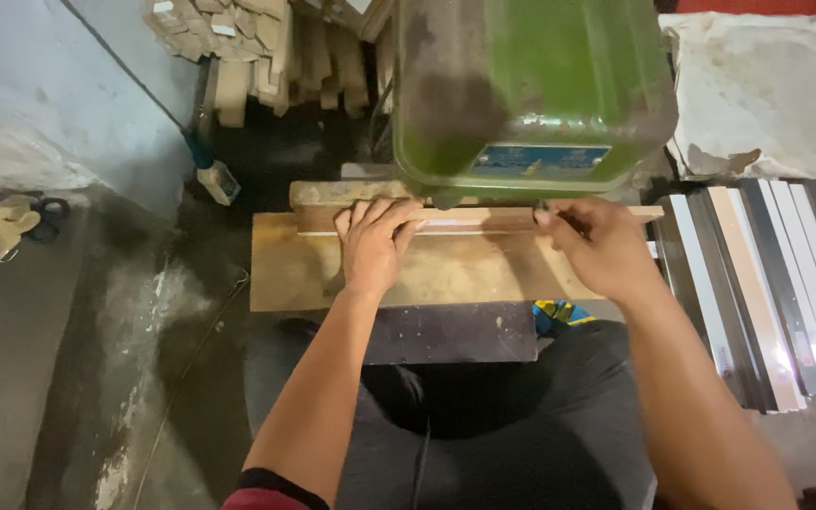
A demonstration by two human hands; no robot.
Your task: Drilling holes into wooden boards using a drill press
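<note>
Head view: wooden strip (484, 219) lies centre frame on wooden bench (285, 274), long axis left-right, right end poking past bench edge toward stack of black and white slats (767, 283) at right. Green machine (531, 85) hangs right over strip, so pretty tight above. Left hand (375, 244) flat, fingers curled over strip's left part; right hand (597, 246) pinching its right part. Open concrete floor (96, 331) lower left, wood offcuts (257, 57) piled upper left. Bench top worn, dusty.
</note>
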